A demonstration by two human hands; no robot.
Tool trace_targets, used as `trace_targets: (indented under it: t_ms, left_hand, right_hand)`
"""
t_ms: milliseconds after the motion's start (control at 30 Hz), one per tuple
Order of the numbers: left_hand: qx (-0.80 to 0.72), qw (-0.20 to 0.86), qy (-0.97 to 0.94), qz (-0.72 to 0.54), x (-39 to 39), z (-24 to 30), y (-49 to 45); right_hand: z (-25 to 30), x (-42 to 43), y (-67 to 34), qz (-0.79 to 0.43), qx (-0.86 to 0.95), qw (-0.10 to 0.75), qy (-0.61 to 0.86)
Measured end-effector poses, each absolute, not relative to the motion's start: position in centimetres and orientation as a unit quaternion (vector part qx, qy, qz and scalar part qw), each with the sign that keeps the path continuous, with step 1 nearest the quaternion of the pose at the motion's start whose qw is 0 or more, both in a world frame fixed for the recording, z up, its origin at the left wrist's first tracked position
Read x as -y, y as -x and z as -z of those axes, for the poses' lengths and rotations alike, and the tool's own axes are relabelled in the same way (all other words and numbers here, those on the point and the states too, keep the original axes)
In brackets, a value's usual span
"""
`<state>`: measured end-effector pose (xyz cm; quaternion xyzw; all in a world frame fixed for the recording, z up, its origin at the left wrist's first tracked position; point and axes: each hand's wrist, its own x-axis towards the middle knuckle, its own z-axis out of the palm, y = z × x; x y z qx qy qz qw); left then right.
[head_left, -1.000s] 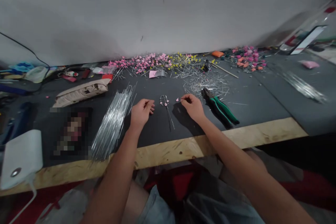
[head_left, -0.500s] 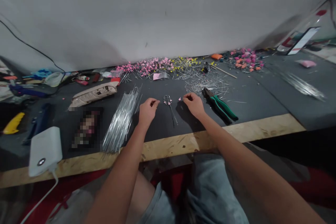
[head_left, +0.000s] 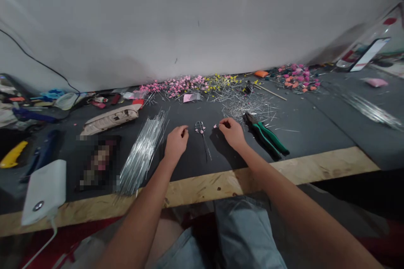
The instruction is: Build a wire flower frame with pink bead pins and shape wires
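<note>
A small wire piece [head_left: 200, 127], a rounded wire frame with tiny pink flowers on it and a wire stem toward me, lies on the dark work surface between my hands. To its left is my left hand [head_left: 177, 140], fingers curled and thumb close to the index finger; whatever may be in them is too small to make out. On the other side my right hand [head_left: 232, 132] is closed in a pinch. At its fingertips shows a small pink flower [head_left: 215, 126], its stem apparently in the pinch. Neither hand touches the wire piece.
Green-handled pliers [head_left: 268, 134] lie right of my right hand. A bundle of straight wires [head_left: 142, 149] lies left of my left hand. Pink flower stems [head_left: 179, 86], yellow ones [head_left: 221, 82] and loose wires [head_left: 252, 105] spread along the wall. A white power bank [head_left: 46, 191] sits at the front left.
The whole view has shifted, so the table's things appear slightly lower. My left hand has drawn in slightly, with its fingers more curled. My right hand keeps its pinch beside the pink flower.
</note>
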<state>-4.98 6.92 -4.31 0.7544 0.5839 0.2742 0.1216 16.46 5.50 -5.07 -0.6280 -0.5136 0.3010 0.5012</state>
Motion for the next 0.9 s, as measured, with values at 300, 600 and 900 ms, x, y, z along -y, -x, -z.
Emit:
trace_targets:
  t_ms: [300,600,900]
  left_hand:
    - [-0.553,0.068,-0.805,-0.205,-5.3,4.0,5.1]
    - [-0.555,-0.012,-0.823,-0.120,-1.0,3.3,4.5]
    - [-0.561,-0.011,-0.825,-0.067,1.9,3.4,4.6]
  right_hand:
    - [4.9,-5.8,-16.3,-0.310,0.514,0.497,0.627]
    - [5.2,-5.9,-16.3,-0.318,0.509,0.504,0.621]
    - [5.3,-6.0,-16.2,-0.329,0.500,0.509,0.618]
